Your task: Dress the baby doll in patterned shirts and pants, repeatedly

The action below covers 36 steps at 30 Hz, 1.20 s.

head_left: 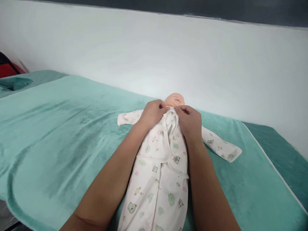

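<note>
A baby doll (pixel 175 99) lies face up on a teal blanket (pixel 62 134), dressed in a white romper (pixel 157 179) printed with small animals. Its sleeves spread out to both sides. My left hand (pixel 153 114) pinches the romper's left front edge at the collar, just under the doll's chin. On the other side my right hand (pixel 190 123) grips the right front edge at the same height. The two edges are drawn close together at the neck, with a gap showing lower on the chest. Both forearms lie along the doll's body.
The blanket covers a bed that stands against a white wall (pixel 168 54). A darker teal sheet (pixel 284 154) shows at the right edge. At the far left lie a teal pillow (pixel 14 83) and something red and black (pixel 7 69).
</note>
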### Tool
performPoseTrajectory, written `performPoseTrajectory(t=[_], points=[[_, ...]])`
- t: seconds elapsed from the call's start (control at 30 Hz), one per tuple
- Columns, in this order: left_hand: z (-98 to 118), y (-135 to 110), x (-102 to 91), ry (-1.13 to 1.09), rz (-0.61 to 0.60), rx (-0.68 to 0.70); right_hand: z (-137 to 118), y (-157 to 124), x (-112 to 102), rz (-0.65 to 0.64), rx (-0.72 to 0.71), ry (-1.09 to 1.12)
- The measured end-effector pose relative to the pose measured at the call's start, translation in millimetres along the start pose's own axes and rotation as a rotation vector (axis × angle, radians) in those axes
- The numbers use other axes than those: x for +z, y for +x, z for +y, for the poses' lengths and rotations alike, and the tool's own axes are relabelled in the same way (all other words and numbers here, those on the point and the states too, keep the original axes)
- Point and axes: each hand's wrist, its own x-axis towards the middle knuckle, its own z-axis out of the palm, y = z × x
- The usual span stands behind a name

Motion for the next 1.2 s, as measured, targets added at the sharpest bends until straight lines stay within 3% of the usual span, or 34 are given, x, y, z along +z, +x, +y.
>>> performPoseTrajectory(t=[0.13, 0.27, 0.37, 0.53, 0.7, 1.2], points=[[-3.5, 1.9, -0.3, -0.069, 0.01, 0.057, 0.5, 0.1, 0.0, -0.004, -0.012, -0.02], [2.3, -0.3, 2.2, -0.371, -0.045, -0.075, 0.7, -0.1, 1.0, -0.001, -0.014, -0.019], [10.8, -3.8, 5.9, -0.514, -0.066, -0.078, 0.4, 0.5, 1.9, 0.003, -0.022, -0.024], [8.1, -2.5, 10.9, -0.33, 0.062, -0.066, 1.5, 1.9, 3.0, 0.019, 0.014, -0.063], [0.0, 1.2, 10.4, -0.227, -0.04, 0.015, 4.5, 3.9, 3.4, 0.01, 0.009, -0.109], [0.4, 1.5, 10.2, -0.253, -0.066, -0.029, 9.5, 6.6, 2.9, -0.006, -0.031, -0.146]])
